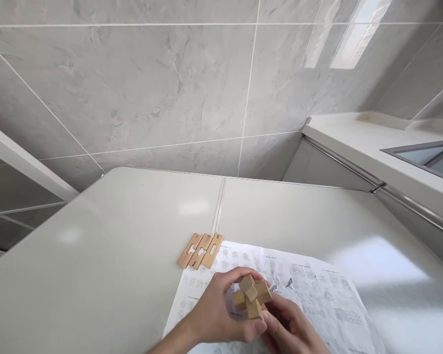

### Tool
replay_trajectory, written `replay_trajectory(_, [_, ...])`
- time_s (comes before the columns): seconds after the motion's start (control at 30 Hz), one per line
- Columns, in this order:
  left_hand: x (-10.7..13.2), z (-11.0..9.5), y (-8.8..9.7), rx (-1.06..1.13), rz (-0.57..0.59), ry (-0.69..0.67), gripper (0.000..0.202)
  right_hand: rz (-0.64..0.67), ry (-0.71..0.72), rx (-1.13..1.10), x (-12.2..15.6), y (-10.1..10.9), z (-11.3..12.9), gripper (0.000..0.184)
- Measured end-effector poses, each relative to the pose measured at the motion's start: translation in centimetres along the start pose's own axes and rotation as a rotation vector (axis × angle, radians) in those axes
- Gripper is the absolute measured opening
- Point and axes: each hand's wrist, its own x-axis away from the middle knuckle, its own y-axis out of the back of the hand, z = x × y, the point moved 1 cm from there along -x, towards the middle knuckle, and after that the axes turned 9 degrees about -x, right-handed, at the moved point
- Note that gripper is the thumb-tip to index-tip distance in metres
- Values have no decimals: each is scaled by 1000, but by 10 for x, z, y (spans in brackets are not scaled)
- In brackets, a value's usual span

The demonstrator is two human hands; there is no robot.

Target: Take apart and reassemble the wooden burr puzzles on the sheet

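Between my two hands is a wooden burr puzzle (251,295), made of pale square bars that cross one another. My left hand (227,309) curves around its left side, with the thumb at the bottom and the fingers over the top. On the right, my right hand (286,319) grips the lower right of the puzzle with thumb and fingers, some of which are hidden. Beneath both hands lies a creased paper sheet (317,290) printed with small diagrams. Beyond my left hand, three flat wooden pieces (201,250) with cut-out slots and written numbers lie side by side.
The white table (96,246) has a seam (219,204) across its far half. A grey tiled wall (133,88) rises behind it. To the right stands a white counter (365,142) with a metal rail; at left is a white-framed panel (25,160).
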Motion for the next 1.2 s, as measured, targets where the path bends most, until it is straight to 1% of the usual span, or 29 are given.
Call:
replay_trajectory(0.13, [2,2,2,47,86,-50,64,104,-138,-246,3,-2,4,57])
replay_trajectory(0.23, [4,7,2,148,131,-47,75,136,-207,-379,5,-3,8,58])
replay_trajectory(0.3, [6,9,2,200,141,-25,78,147,-212,-453,4,-1,6,56])
replay_trajectory(0.37, [5,9,3,181,132,-28,77,169,-197,-515,2,3,0,53])
replay_trajectory(0.5, [2,2,7,93,90,-103,77,234,-165,-580,0,10,-15,50])
replay_trajectory(0.57, [1,-2,7,87,82,-118,74,230,-155,-582,0,10,-17,50])
replay_trajectory(0.67, [2,-4,6,67,55,-109,68,198,-127,-553,0,8,-13,50])
replay_trajectory(0.77, [2,-1,7,132,-11,-111,69,169,-132,-502,-1,7,-8,50])
replay_trajectory(0.87, [0,2,12,234,-97,-141,73,149,-156,-461,-2,12,-4,51])
replay_trajectory(0.9, [-1,1,15,243,-143,-139,74,143,-152,-453,-2,15,-3,51])
replay_trajectory(0.97, [-2,-1,19,203,-285,-94,71,127,-132,-445,-2,19,-1,50])
replay_trajectory(1.03, [-3,-4,23,67,-443,-16,62,112,-100,-448,-2,22,1,49])
replay_trajectory(1.1, [-4,-4,24,-160,-553,17,54,113,-66,-453,-2,23,3,47])
replay_trajectory(1.13, [-4,-3,25,-295,-583,10,52,119,-48,-455,-2,23,4,47])
replay_trajectory(1.2, [-5,1,25,-560,-603,-30,51,127,-23,-452,-3,23,5,48])
